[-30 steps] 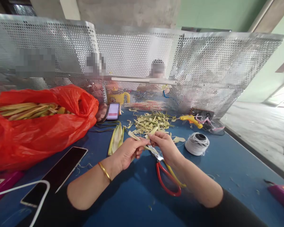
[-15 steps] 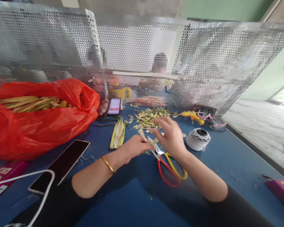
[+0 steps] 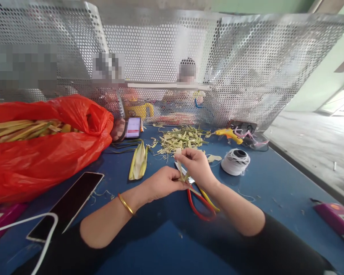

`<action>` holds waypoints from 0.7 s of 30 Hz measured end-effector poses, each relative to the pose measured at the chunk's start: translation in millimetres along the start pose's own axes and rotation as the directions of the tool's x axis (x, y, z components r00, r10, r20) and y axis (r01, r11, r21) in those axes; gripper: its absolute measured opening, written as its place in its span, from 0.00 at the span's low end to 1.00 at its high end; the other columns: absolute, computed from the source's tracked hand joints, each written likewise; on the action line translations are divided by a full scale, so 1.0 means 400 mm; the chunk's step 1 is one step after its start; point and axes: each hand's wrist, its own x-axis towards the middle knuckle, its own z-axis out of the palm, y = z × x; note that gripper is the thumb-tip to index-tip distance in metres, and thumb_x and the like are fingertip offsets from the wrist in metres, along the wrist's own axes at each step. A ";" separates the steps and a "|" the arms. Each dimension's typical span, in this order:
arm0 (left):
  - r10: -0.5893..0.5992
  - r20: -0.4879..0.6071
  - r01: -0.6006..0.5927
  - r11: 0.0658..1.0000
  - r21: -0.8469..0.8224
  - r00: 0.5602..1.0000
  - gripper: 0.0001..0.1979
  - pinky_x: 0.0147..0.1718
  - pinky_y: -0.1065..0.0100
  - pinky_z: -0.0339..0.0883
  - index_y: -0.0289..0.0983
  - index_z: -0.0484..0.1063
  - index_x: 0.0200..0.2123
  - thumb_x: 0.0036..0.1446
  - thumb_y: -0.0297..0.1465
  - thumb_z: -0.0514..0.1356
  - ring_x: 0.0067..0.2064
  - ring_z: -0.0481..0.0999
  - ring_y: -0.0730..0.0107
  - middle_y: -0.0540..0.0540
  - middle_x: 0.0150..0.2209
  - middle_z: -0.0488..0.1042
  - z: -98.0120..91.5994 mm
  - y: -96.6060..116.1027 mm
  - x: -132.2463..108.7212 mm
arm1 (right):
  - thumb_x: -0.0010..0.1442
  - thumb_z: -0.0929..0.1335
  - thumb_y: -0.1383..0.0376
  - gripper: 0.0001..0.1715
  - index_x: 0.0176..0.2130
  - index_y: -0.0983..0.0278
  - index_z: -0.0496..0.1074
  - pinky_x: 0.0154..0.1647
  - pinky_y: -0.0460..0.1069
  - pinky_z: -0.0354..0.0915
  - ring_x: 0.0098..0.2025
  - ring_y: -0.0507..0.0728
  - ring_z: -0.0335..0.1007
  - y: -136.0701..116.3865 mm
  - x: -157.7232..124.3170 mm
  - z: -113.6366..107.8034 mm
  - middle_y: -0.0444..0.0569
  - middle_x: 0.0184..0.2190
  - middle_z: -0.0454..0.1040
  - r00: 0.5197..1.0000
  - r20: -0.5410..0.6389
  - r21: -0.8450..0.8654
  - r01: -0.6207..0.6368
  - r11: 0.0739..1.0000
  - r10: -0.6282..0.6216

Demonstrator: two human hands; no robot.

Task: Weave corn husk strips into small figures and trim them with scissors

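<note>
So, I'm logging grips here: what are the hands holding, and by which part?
A pale leaf strip: the left hand pinches its lower end, and the right hand pinches it near its upper end.

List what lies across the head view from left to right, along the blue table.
red bag, phone, folded leaves, left hand, leaf strip, right hand, white string spool, purple box

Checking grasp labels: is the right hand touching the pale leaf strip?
Touching. Head view: right hand pinches the pale leaf strip near its top, no gap; left hand holds its lower part.
</note>
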 end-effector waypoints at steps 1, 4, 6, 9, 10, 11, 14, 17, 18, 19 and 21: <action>-0.002 -0.001 0.002 0.999 -0.034 1.000 0.14 0.23 0.69 0.47 0.36 0.69 0.16 0.45 0.37 0.65 0.23 0.57 0.75 0.53 0.17 0.62 -0.002 0.001 0.001 | 0.47 0.68 0.55 0.18 0.17 0.62 0.61 0.23 0.47 0.49 0.22 0.49 0.49 0.000 0.001 -0.001 0.38 0.16 0.55 1.000 -0.011 0.001 0.004 1.000 -0.004; -0.002 0.003 0.002 0.989 -0.145 1.000 0.17 0.24 0.70 0.50 0.35 0.74 0.20 0.50 0.42 0.62 0.24 0.61 0.74 0.50 0.18 0.65 -0.008 0.004 0.003 | 0.48 0.68 0.54 0.18 0.18 0.62 0.62 0.23 0.47 0.49 0.21 0.49 0.50 -0.001 0.006 -0.006 0.39 0.15 0.57 1.000 -0.020 0.001 0.000 1.000 0.000; 0.003 0.022 0.001 0.981 -0.193 1.000 0.19 0.23 0.70 0.49 0.35 0.76 0.23 0.52 0.45 0.60 0.23 0.60 0.74 0.50 0.18 0.65 -0.008 0.003 0.003 | 0.49 0.68 0.55 0.18 0.18 0.62 0.61 0.23 0.47 0.49 0.21 0.49 0.50 -0.001 0.007 -0.008 0.38 0.15 0.57 1.000 -0.012 0.000 0.002 1.000 -0.002; 0.011 0.050 0.000 0.977 -0.212 0.999 0.18 0.22 0.71 0.49 0.35 0.77 0.25 0.51 0.45 0.62 0.22 0.59 0.76 0.51 0.17 0.64 0.002 0.000 0.002 | 0.49 0.67 0.57 0.17 0.18 0.61 0.60 0.23 0.47 0.48 0.21 0.49 0.50 0.001 0.003 -0.003 0.38 0.15 0.55 0.999 -0.018 -0.027 0.039 0.999 -0.039; 0.008 0.057 0.004 0.976 -0.220 0.998 0.18 0.22 0.71 0.49 0.35 0.76 0.24 0.50 0.45 0.62 0.21 0.59 0.76 0.52 0.16 0.63 0.005 -0.001 0.002 | 0.50 0.67 0.58 0.17 0.18 0.61 0.59 0.23 0.47 0.48 0.21 0.49 0.50 0.003 0.001 -0.001 0.38 0.16 0.55 0.998 -0.024 -0.050 0.059 0.997 -0.060; 0.004 0.062 0.010 0.973 -0.231 0.998 0.18 0.21 0.71 0.49 0.35 0.76 0.23 0.49 0.45 0.63 0.21 0.58 0.76 0.52 0.16 0.63 0.008 -0.001 0.002 | 0.50 0.67 0.58 0.17 0.18 0.61 0.59 0.23 0.47 0.49 0.21 0.49 0.51 0.005 -0.001 0.001 0.38 0.16 0.55 0.996 -0.031 -0.079 0.083 0.993 -0.086; -0.013 0.002 0.013 0.954 -0.298 1.000 0.18 0.20 0.72 0.48 0.34 0.76 0.22 0.48 0.44 0.64 0.20 0.57 0.78 0.53 0.15 0.61 0.007 0.001 0.004 | 0.54 0.65 0.59 0.14 0.21 0.61 0.62 0.29 0.48 0.56 0.26 0.52 0.59 0.013 0.005 -0.003 0.42 0.21 0.63 0.973 -0.099 -0.169 0.192 0.967 -0.210; -0.070 -0.144 0.005 0.911 -0.413 0.987 0.17 0.20 0.73 0.48 0.33 0.79 0.28 0.48 0.43 0.65 0.19 0.57 0.80 0.53 0.16 0.63 -0.008 0.006 0.008 | 0.53 0.66 0.57 0.11 0.31 0.62 0.69 0.40 0.51 0.60 0.38 0.56 0.66 0.018 0.025 -0.027 0.49 0.33 0.71 0.906 -0.320 -0.200 0.222 0.954 -0.278; -0.095 -0.181 0.003 0.893 -0.450 0.979 0.17 0.19 0.74 0.48 0.33 0.79 0.30 0.48 0.43 0.65 0.19 0.58 0.81 0.53 0.17 0.65 -0.014 0.007 0.009 | 0.52 0.67 0.55 0.13 0.33 0.62 0.70 0.40 0.51 0.61 0.39 0.57 0.66 0.017 0.033 -0.036 0.50 0.35 0.71 0.895 -0.381 -0.169 0.182 0.969 -0.234; -0.115 -0.205 0.003 0.878 -0.479 0.972 0.17 0.19 0.74 0.49 0.32 0.79 0.32 0.47 0.42 0.66 0.19 0.60 0.81 0.52 0.18 0.67 -0.020 0.009 0.010 | 0.51 0.68 0.53 0.16 0.32 0.63 0.70 0.39 0.51 0.61 0.36 0.56 0.66 0.016 0.040 -0.045 0.49 0.33 0.71 0.907 -0.391 -0.113 0.118 0.986 -0.154; -0.138 -0.219 0.008 0.860 -0.509 0.966 0.17 0.19 0.75 0.50 0.32 0.79 0.34 0.48 0.41 0.66 0.19 0.62 0.81 0.50 0.19 0.71 -0.030 0.011 0.011 | 0.50 0.68 0.48 0.21 0.27 0.64 0.70 0.33 0.50 0.60 0.28 0.54 0.63 0.008 0.047 -0.056 0.46 0.25 0.68 0.976 -0.208 0.017 -0.060 0.998 0.062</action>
